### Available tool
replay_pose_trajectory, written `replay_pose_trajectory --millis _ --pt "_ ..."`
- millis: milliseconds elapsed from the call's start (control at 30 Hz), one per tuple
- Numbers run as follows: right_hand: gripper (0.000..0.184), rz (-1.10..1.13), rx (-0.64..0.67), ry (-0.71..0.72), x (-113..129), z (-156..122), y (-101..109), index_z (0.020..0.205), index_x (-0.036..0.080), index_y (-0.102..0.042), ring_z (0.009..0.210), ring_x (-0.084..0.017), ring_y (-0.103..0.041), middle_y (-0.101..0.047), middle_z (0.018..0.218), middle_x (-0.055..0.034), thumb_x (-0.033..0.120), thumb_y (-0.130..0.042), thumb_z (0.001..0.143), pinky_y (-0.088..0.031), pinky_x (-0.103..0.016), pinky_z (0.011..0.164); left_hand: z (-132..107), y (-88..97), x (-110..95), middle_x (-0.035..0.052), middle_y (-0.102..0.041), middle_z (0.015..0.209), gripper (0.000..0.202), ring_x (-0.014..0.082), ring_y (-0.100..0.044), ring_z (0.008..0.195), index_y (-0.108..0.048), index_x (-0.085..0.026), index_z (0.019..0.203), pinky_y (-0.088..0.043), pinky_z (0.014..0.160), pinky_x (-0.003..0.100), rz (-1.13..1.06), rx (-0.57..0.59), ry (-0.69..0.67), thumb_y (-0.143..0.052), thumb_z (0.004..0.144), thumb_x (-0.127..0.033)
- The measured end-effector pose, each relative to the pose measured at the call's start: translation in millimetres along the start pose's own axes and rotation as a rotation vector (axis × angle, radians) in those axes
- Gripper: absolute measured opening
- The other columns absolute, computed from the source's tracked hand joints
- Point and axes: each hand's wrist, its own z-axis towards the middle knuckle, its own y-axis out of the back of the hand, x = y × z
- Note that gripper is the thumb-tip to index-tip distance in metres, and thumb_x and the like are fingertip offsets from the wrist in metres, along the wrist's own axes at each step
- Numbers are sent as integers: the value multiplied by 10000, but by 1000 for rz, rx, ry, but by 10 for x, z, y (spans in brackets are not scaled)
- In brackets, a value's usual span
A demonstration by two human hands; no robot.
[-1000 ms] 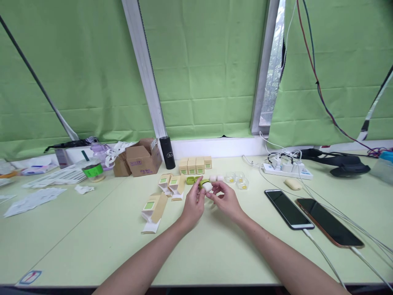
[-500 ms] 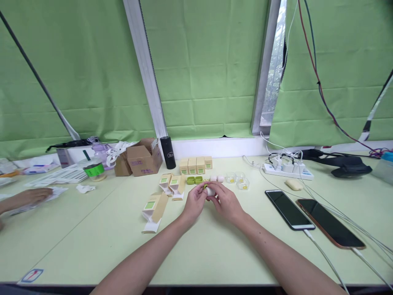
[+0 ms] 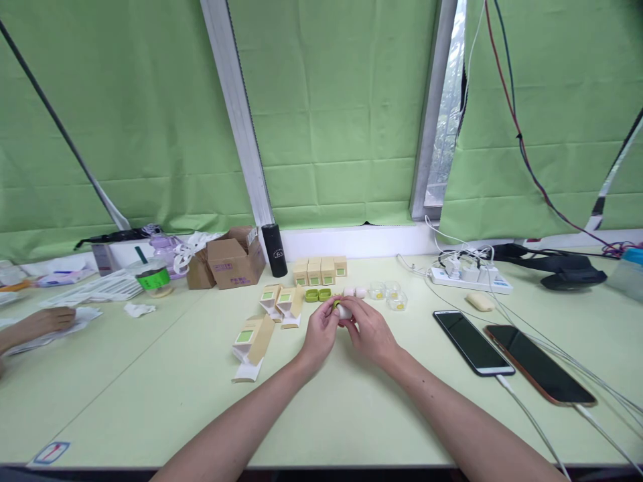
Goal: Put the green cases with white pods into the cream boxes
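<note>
Over the middle of the table, my left hand (image 3: 320, 333) and my right hand (image 3: 372, 331) meet around a small rounded white piece with a green part (image 3: 344, 312). Fingers of both hands are closed on it and hide much of its shape. Just beyond my left hand sit small green open cases (image 3: 318, 295). Pale pink-white pieces (image 3: 354, 292) and clear containers with yellow bits (image 3: 388, 294) lie past my right hand. Opened cardboard boxes (image 3: 254, 338) with green labels rest left of my left hand.
Several small closed boxes (image 3: 314, 271) stand at the back, near a black cylinder (image 3: 274, 250) and a brown carton (image 3: 236, 258). To the right lie two phones (image 3: 472, 343) on cables and a power strip (image 3: 471, 280). Another person's hand (image 3: 53, 321) touches white sheets at far left.
My hands keep almost the same place and grip on the white and green piece. At far left, the other person's hand has shifted slightly left with the white sheets.
</note>
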Motion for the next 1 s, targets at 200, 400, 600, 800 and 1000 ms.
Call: replay_pose_trajectory --millis 200,400,600,800,1000 --pt "435 10 14 -26 -4 -37 -9 1379 209 -534 1214 -289 -661 -667 1317 -151 82 -505 964 -634 -464 939 -38 28 -23 173 -646 1429 581 318 -619 1331 -634 -157 1360 -531 1108 440 32 102 -10 -746 884 -471" --pt "395 5 1 -12 0 -41 -25 1311 190 -576 1220 -286 -657 -674 1300 -154 63 -500 945 -632 -459 949 -25 9 -33 169 -673 1384 559 289 -664 1258 -639 -157 1353 -547 1079 416 58 84 7 -745 891 -454" --pt "392 8 -5 -25 -9 -41 -46 1292 185 -585 1211 -280 -663 -683 1301 -152 52 -508 931 -641 -444 927 -11 6 -38 161 -701 1321 522 299 -645 1277 -662 -155 1307 -553 1063 415 68 78 9 -746 886 -452" --pt "402 5 -9 -29 -12 -41 -53 1295 193 -593 1193 -284 -671 -687 1296 -153 57 -510 925 -641 -456 915 -19 -16 -54 148 -726 1236 490 283 -693 1175 -667 -153 1286 -591 990 401 62 70 15 -736 897 -443" --pt "449 41 -8 -44 2 -35 -44 1337 218 -564 1192 -282 -665 -673 1300 -150 58 -504 923 -636 -452 916 -21 -16 -49 147 -705 1298 517 277 -672 1228 -653 -160 1329 -572 1031 394 23 66 27 -754 886 -407"
